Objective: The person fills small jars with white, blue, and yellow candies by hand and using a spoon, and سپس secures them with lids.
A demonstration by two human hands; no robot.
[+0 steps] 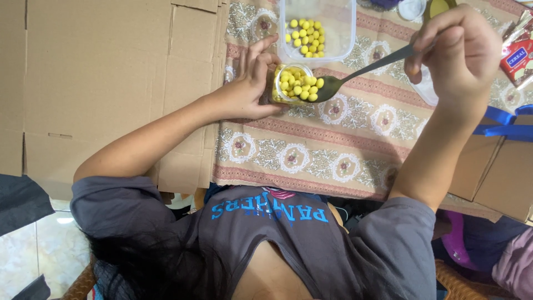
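Two containers on patterned cloth [311, 150]: small jar [288, 84] brimming with yellow balls [300, 83], clasped by left hand [252, 83]; clear tub [317, 30] part-filled; one spoon [355, 75] pinched in right hand [461, 53], bowl at jar's mouth.

A person in a grey short-sleeved T-shirt [311, 250] with blue lettering across the chest; long dark hair [144, 258], bare forearms.

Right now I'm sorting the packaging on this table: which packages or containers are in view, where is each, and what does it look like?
Red packet: far right edge, red foil with white panel.
Clear tub: top centre on the patterned cloth, rectangular, holding yellow balls.
Small clear jar: held in the left hand, full of yellow balls.
Cardboard boxes: left, brown, flattened.
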